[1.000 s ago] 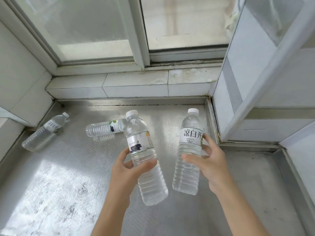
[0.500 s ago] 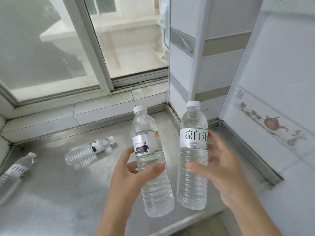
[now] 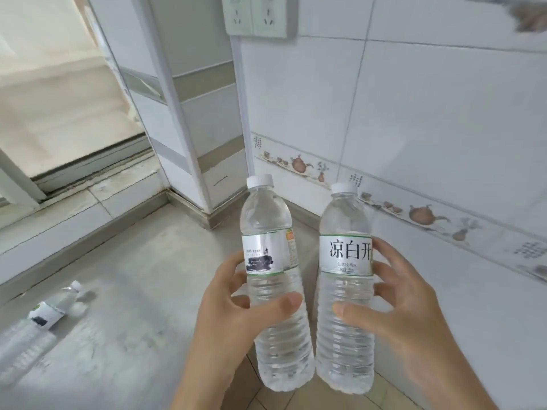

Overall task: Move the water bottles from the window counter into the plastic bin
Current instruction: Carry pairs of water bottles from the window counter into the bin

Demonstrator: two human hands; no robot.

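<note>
My left hand [image 3: 236, 318] grips a clear water bottle with a silver label and white cap [image 3: 270, 232], held upright. Beside it, my right hand [image 3: 396, 309] grips a second clear bottle with a white label bearing large characters [image 3: 344, 232], also upright. The two bottles nearly touch at their bases, off the counter's right edge. A third bottle [image 3: 44, 318] lies on its side on the metal window counter [image 3: 142, 261] at the lower left. No plastic bin is in view.
A white tiled wall [image 3: 429, 113] with a teapot border stands close on the right, with a socket plate [image 3: 257, 16] high up. A wall corner post [image 3: 189, 128] and the window frame [image 3: 88, 161] bound the counter's back. Floor tiles [image 3: 266, 400] show below.
The view has swung right, away from the window, with both held bottles carried along toward the tiled wall. One lying bottle has left the view; both grips are unchanged.
</note>
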